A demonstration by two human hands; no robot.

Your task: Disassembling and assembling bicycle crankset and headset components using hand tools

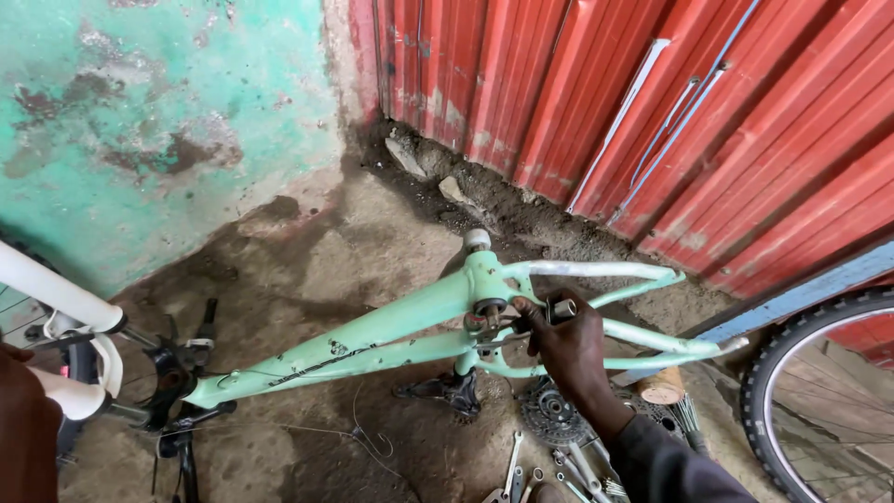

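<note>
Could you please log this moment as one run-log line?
right hand: gripping part at bottom bracket | frame: mint-green, lying on dirt floor | left hand: out of view | wrenches: below frame

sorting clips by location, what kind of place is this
Probably an informal, makeshift bicycle repair spot. A stripped mint-green bike frame lies on the dirt floor, wrenches and a gear cluster are scattered beside it, and red corrugated metal sheeting forms the wall.
</note>
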